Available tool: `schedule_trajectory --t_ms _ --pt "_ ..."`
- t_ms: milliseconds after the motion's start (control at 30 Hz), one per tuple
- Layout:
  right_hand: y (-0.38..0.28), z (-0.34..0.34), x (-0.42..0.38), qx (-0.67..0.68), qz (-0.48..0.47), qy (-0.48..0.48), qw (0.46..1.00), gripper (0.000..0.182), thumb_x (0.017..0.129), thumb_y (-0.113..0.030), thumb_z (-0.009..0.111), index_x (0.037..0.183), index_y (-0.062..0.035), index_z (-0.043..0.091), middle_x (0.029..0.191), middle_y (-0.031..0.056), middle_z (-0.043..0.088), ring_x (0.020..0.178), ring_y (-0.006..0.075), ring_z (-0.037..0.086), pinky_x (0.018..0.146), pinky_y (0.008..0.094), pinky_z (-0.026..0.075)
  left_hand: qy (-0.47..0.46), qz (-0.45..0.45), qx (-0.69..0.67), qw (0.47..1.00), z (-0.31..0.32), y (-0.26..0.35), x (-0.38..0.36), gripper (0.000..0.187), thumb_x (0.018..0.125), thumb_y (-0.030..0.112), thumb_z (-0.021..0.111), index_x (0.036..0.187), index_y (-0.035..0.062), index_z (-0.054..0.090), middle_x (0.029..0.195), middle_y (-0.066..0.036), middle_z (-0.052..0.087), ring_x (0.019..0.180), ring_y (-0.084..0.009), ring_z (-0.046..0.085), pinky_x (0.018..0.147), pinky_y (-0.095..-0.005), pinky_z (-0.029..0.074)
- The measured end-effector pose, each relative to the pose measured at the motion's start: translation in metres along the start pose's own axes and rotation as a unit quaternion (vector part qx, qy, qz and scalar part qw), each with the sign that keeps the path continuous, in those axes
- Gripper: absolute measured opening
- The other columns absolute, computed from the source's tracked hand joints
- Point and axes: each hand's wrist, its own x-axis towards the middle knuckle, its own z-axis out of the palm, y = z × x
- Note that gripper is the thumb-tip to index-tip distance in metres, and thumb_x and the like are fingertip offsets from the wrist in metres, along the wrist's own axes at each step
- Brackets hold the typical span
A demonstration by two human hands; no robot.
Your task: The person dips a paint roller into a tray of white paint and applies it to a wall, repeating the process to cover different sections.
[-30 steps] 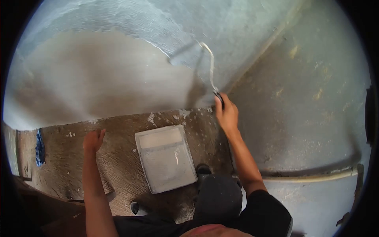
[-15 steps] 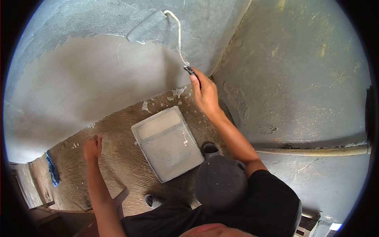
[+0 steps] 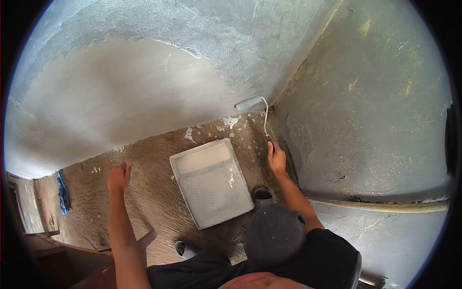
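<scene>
My right hand (image 3: pixel 276 158) is closed around the dark handle of a paint roller (image 3: pixel 249 103). Its grey sleeve lies at the foot of the painted wall (image 3: pixel 144 82), close to the corner, with the bent whitish frame rising from the handle. Left of this hand, a paint tray (image 3: pixel 211 200) sits on the floor with pale grey paint in its deep end. My left hand (image 3: pixel 119 177) hangs over the floor left of the tray, fingers curled and thumb raised, with nothing visible in it.
The brown rough floor (image 3: pixel 149 168) has white paint flecks near the wall. A blue cloth (image 3: pixel 63 192) lies at the left. A patchy grey wall (image 3: pixel 365 120) stands close on the right. A speckled dark rounded shape (image 3: pixel 274 238) covers part of the view by my body.
My right hand has brought the roller down and to the right, from high on the wall to its base near the corner. My left hand has barely moved.
</scene>
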Motion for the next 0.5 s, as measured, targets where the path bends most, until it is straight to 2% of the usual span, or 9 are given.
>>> schedule_trajectory --t_ms 133,200,267,333,400,500 --pt "-0.052 -0.011 0.003 0.057 -0.049 0.013 0.997 0.042 0.115 -0.041 0.057 0.135 -0.0068 0.072 0.099 0.0288 0.077 0.099 0.0511 0.074 0.087 0.0539 0.057 0.004 -0.010 0.009 1.000 0.003 -0.003 0.004 0.061 0.114 0.055 0.048 0.096 0.0021 0.073 0.084 -0.025 0.074 0.085 -0.0488 0.072 0.077 -0.0590 0.055" --pt "-0.093 -0.022 0.007 0.116 -0.101 0.017 0.988 0.038 0.114 -0.035 0.061 0.135 -0.0060 0.072 0.095 0.0265 0.076 0.092 0.0496 0.074 0.082 0.0500 0.057 -0.001 -0.015 -0.003 1.000 -0.001 0.003 0.003 0.061 0.114 0.055 0.048 0.096 0.0023 0.073 0.082 -0.025 0.073 0.084 -0.0494 0.071 0.077 -0.0589 0.055" --pt "-0.123 -0.021 0.018 0.164 -0.180 0.062 0.968 0.032 0.113 -0.032 0.064 0.133 -0.0076 0.072 0.089 0.0250 0.074 0.084 0.0482 0.073 0.075 0.0490 0.056 -0.012 -0.015 -0.001 1.000 -0.003 0.008 0.005 0.062 0.114 0.056 0.048 0.096 0.0025 0.073 0.082 -0.025 0.073 0.084 -0.0497 0.071 0.077 -0.0589 0.055" --pt "-0.152 -0.031 0.024 0.158 -0.180 0.053 0.969 0.031 0.113 -0.031 0.064 0.133 -0.0088 0.072 0.088 0.0252 0.074 0.082 0.0488 0.072 0.073 0.0504 0.056 -0.019 -0.016 0.002 1.000 -0.002 0.010 0.006 0.062 0.114 0.056 0.047 0.095 0.0027 0.073 0.082 -0.025 0.072 0.085 -0.0500 0.071 0.076 -0.0590 0.055" --pt "-0.154 -0.032 0.026 0.156 -0.183 0.044 0.970 0.029 0.113 -0.031 0.063 0.132 -0.0100 0.072 0.087 0.0255 0.073 0.080 0.0493 0.072 0.072 0.0517 0.056 -0.007 -0.003 0.007 1.000 0.001 0.010 0.007 0.062 0.114 0.056 0.047 0.095 0.0031 0.072 0.082 -0.025 0.072 0.085 -0.0502 0.071 0.076 -0.0589 0.055" --pt "-0.110 -0.006 0.023 0.142 -0.189 0.072 0.969 0.029 0.113 -0.031 0.062 0.132 -0.0117 0.072 0.089 0.0278 0.073 0.084 0.0509 0.072 0.072 0.0545 0.055 -0.006 -0.006 -0.002 1.000 -0.005 0.015 0.005 0.062 0.114 0.056 0.047 0.095 0.0031 0.073 0.083 -0.025 0.073 0.086 -0.0503 0.071 0.077 -0.0591 0.055"
